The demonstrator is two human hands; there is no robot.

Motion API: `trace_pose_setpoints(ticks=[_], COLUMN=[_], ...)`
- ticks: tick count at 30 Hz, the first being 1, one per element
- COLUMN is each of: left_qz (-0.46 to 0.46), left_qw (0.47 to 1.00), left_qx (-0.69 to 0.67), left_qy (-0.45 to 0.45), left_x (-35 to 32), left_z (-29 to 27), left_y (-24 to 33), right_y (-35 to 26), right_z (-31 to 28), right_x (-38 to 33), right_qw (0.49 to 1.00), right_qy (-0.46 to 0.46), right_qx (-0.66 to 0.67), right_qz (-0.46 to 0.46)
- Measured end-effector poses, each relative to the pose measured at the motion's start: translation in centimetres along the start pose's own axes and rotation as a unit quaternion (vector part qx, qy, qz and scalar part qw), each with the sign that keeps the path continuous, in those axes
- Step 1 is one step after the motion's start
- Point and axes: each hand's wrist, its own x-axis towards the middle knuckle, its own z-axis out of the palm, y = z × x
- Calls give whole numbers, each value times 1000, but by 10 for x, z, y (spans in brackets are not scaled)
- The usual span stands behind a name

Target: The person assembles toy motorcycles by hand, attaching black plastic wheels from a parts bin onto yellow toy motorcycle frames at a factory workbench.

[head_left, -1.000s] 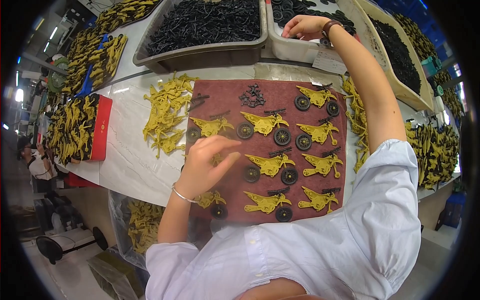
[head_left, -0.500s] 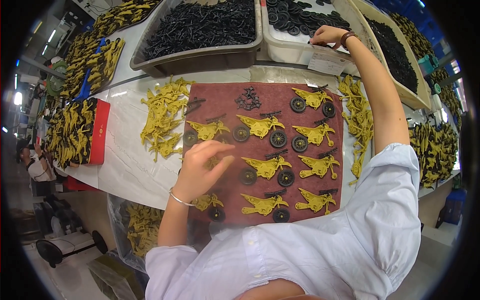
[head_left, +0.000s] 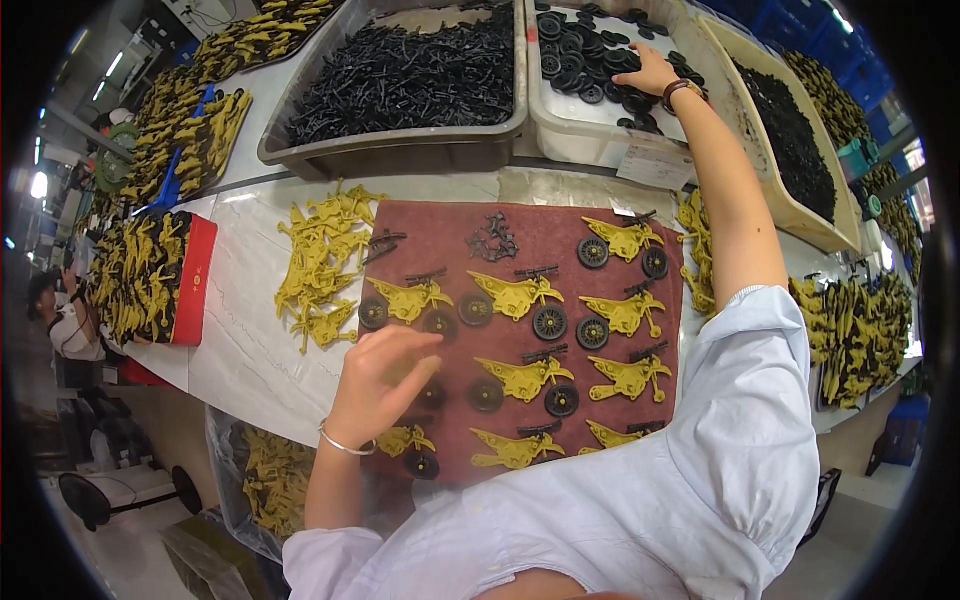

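On the maroon felt mat (head_left: 560,225) in front of me, yellow plastic toy motorbike bodies (head_left: 520,378) lie in rows. Judging from how they lie, the work is partly done: the bikes in the upper rows carry two black wheels each, such as the one at the mat's top right (head_left: 622,240). Several lower ones have only one wheel or none, among them a bare body near the right edge (head_left: 630,378) and another at the bottom (head_left: 512,450). A loose heap of unassembled yellow bodies (head_left: 322,262) waits just left of the mat, on the white table cover (head_left: 245,340).

My left hand (head_left: 382,382) rests low over the left side of the mat, fingers loosely spread and curled down. It covers a bike there, and I cannot tell whether it grips it or only steadies it.

My right hand (head_left: 648,72) is stretched far forward into the white bin of black wheels (head_left: 590,55). Its fingers bend down among the wheels, touching them. Whether they have closed on one is hidden.

A grey tray of small black parts (head_left: 400,75) sits left of that bin. More yellow pieces fill a red box (head_left: 150,275) at my far left.
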Motion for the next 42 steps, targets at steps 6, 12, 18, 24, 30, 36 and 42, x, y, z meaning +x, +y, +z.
trace_pose_setpoints(ticks=[6, 12, 18, 24, 30, 36, 42], left_qz=[-32, -34, -38, -42, -34, -70, -30], left_qw=[999, 999, 999, 998, 998, 995, 999], left_qx=[-10, -21, -30, -47, -47, -67, -36], left_qy=[13, 14, 3, 3, 11, -11, 5], left_x=[-5, -7, -8, -5, -12, -14, -16], left_z=[-4, 0, 1, 4, 4, 10, 14], left_y=[2, 1, 0, -3, 1, 2, 15], right_y=[-21, -53, -37, -51, -14, 34, 7], right_z=[-11, -70, -69, -63, -66, -41, -56], right_x=[1, -63, -75, -83, -69, -84, -90], right_qw=[990, 953, 906, 922, 910, 924, 931], right_qy=[-139, -292, -413, -373, -414, -358, -364], right_qx=[-5, 63, 80, -104, 27, 135, -11], right_qz=[-9, -43, 56, -10, 6, -28, -26])
